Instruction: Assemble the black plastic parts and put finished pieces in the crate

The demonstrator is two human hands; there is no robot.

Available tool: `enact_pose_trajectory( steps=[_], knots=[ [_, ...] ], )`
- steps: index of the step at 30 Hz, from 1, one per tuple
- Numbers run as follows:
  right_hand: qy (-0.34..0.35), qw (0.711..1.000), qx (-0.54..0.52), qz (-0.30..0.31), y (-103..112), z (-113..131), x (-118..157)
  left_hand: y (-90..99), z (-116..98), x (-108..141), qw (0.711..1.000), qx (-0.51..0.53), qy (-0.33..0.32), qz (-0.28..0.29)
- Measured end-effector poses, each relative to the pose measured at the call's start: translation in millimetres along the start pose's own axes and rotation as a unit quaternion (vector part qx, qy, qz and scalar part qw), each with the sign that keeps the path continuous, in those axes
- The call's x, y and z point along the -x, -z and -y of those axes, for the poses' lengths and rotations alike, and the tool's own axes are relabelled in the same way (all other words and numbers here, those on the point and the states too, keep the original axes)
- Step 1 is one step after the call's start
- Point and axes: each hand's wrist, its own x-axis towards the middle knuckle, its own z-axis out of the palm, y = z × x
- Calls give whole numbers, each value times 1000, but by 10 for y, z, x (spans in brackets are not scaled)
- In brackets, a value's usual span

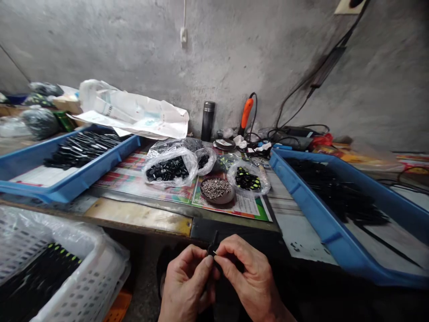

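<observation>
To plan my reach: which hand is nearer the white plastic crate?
Left. The left hand sits right of the white plastic crate, not touching it; the right hand lies farther right.

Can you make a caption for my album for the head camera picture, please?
The left hand and right hand pinch a small black part before a workbench between two blue trays.

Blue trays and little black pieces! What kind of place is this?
Probably a small hand-assembly workshop: blue trays of black parts, a dish of tiny metal pins, and a plastic bag of black discs.
</observation>
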Motion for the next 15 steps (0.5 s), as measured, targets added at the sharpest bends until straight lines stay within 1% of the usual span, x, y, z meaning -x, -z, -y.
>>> enact_pose_trajectory(
  steps=[5,8,9,10,11,12,14,15],
  knots=[
    [1,1000,20,-3,-19,-6,34,-53,37,35,996,-38,-74,-42],
    [-12,1000,12,-15,-49,-19,36,-85,52,59,991,-57,-109,-59],
    [-27,999,2,-19,-62,-26,34,-92,55,62,989,-63,-119,-62],
    [-54,998,-20,-22,-76,-36,31,-98,57,63,987,-69,-127,-65],
    [-96,994,-57,-23,-88,-47,28,-102,56,61,987,-74,-131,-65],
    [-147,983,-107,-22,-99,-60,25,-103,51,58,987,-73,-128,-62],
    [-247,945,-212,-15,-109,-86,16,-97,34,50,992,-58,-103,-45],
    [-279,927,-250,-7,-107,-99,12,-90,22,45,995,-48,-86,-34]
  ],
)
